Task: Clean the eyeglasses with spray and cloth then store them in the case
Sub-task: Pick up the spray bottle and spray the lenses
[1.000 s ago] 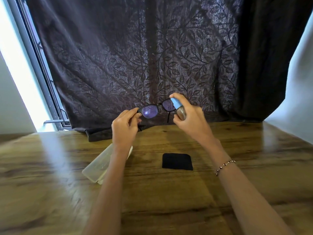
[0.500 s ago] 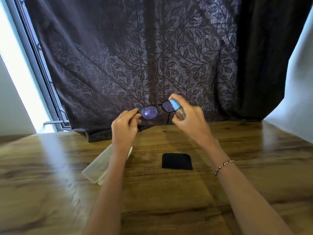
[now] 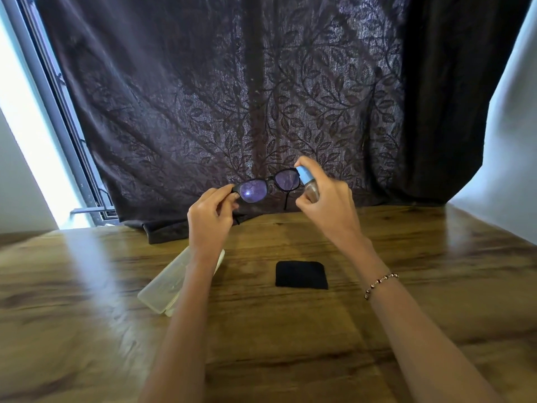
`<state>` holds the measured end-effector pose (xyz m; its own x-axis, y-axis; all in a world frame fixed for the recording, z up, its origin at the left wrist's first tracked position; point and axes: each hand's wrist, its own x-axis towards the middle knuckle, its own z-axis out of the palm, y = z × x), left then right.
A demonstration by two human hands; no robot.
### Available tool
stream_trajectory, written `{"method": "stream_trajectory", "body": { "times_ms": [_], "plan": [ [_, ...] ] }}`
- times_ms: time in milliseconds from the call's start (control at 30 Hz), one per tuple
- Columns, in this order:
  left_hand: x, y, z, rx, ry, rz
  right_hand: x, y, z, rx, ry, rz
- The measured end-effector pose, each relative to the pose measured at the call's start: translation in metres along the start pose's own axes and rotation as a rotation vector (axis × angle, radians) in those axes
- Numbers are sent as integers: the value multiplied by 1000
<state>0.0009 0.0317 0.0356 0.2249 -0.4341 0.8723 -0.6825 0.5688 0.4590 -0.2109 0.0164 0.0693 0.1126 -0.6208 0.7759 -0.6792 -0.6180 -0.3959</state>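
While the left hand (image 3: pixel 207 219) holds the black-framed eyeglasses with purple-tinted lenses (image 3: pixel 268 186) above the far edge of the brown wooden counter (image 3: pixel 436 292), its fingers (image 3: pixel 219 196) pinched on the frame's left end, the right hand (image 3: pixel 329 209) grips a small clear spray bottle with a blue top (image 3: pixel 308 183) just beside the right lens, forefinger resting on the top. Below them, a folded black square cloth (image 3: pixel 301 274) lies near the counter's middle, and a pale translucent oblong case (image 3: pixel 168 286) lies to its left, partly hidden behind the left forearm.
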Motion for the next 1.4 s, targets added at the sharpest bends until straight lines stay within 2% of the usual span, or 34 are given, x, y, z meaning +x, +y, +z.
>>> {"method": "stream_trajectory", "body": {
  "times_ms": [200,733,867,1100,1267,1400],
  "plan": [
    [-1,2,1,-1,-15,-9,-3,1,2,-8,-64,-64],
    [-1,1,2,14,-17,8,-3,10,12,60,-16,7],
    [-1,1,2,15,-12,7,-2,15,14,146,19,23],
    [-1,2,0,7,-11,-12,-5,40,16,355,-43,229],
    [-1,4,1,24,-10,-2,-16,76,22,291,-196,435],
    [-2,5,2,36,-20,-2,-30,97,30,262,-303,527]
  ]
}}
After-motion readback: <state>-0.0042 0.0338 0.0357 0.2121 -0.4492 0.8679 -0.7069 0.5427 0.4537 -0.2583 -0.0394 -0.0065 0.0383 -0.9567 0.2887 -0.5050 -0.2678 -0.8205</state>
